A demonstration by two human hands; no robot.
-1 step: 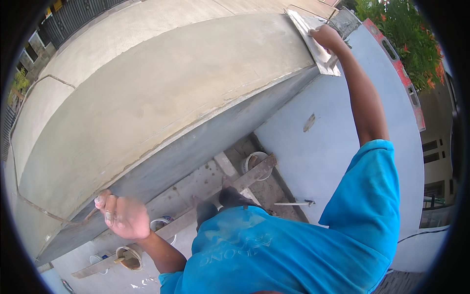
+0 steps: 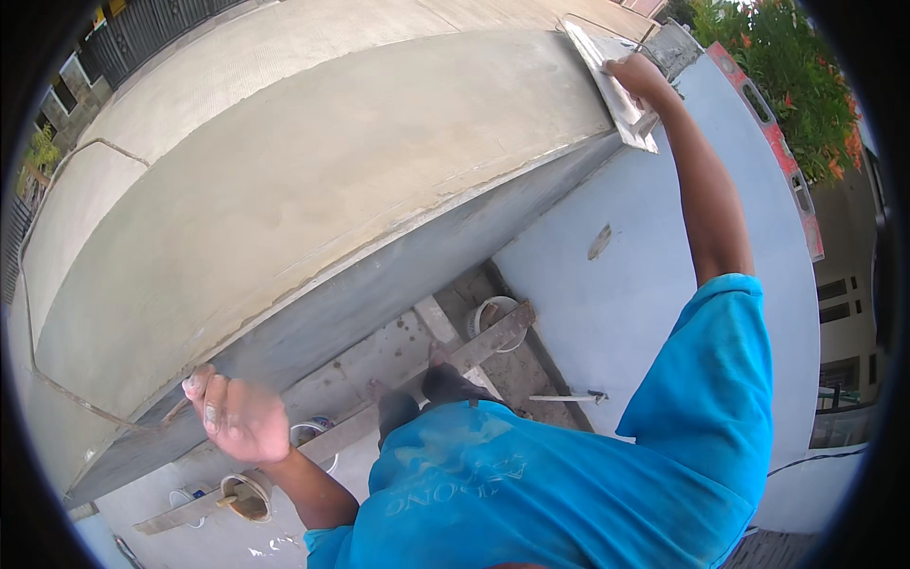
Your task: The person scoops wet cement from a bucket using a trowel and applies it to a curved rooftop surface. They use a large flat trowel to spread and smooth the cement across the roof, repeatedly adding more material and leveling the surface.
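Observation:
My right hand point(image 2: 640, 78) grips a plastering trowel point(image 2: 616, 95) with a long silvery blade. The blade lies across the far right end of the wall top point(image 2: 360, 142), which carries smooth grey-beige plaster. Down at the left, my left hand point(image 2: 242, 417) is raised beside the wall's near edge, palm upward and fingers curled, with pale smears on them. A thin bent metal rod point(image 2: 71, 394) loops over the wall and ends at those fingertips. Whether the fingers grip it cannot be made out; the thumb side is blurred.
Below me, a plank point(image 2: 351, 431) runs past my feet. Near it are a bucket with grey mix point(image 2: 251, 493) and a white bucket point(image 2: 479, 327). A pale blue wall point(image 2: 664, 284) stands at right, with a red spirit level point(image 2: 773, 142) along its top and a leafy shrub point(image 2: 773, 76) beyond.

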